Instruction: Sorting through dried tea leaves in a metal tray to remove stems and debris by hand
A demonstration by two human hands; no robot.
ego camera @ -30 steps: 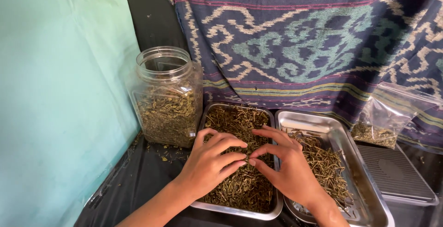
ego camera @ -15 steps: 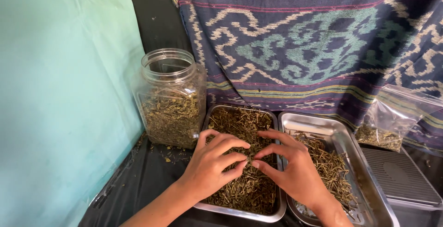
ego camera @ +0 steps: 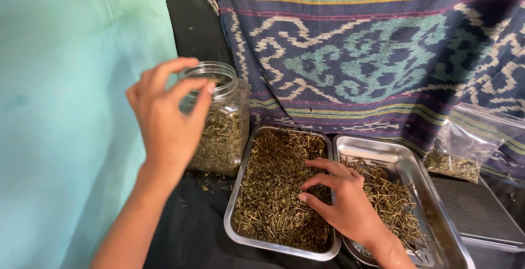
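With pinched fingertips, the left hand (ego camera: 169, 118) is hovering over the jar (ego camera: 217, 120) and should release squarely above its mouth, while the right hand (ego camera: 342, 200), loosely open, is raking the dried herbs (ego camera: 273, 192) in the left tray (ego camera: 240, 231).

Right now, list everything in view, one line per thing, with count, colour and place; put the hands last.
jar: 1, clear plastic, open, part full of dried greenish leaves, back left beside the trays.
left tray: 1, silver metal, centre, filled with brown-green dried stems.
right tray: 1, silver metal, touching the left tray's right side, thinner layer of dried stems.
bag: 1, clear plastic, some dried leaves inside, far right against the cloth.
ribbed flat thing: 1, grey, bottom right; kind unclear.
woven cloth: 1, dark blue with teal, cream and yellow pattern, hanging behind.
wall: 1, pale teal, left.
left hand: 1, raised in front of the jar, fingers pinched.
right hand: 1, fingers resting on stems in the left tray.
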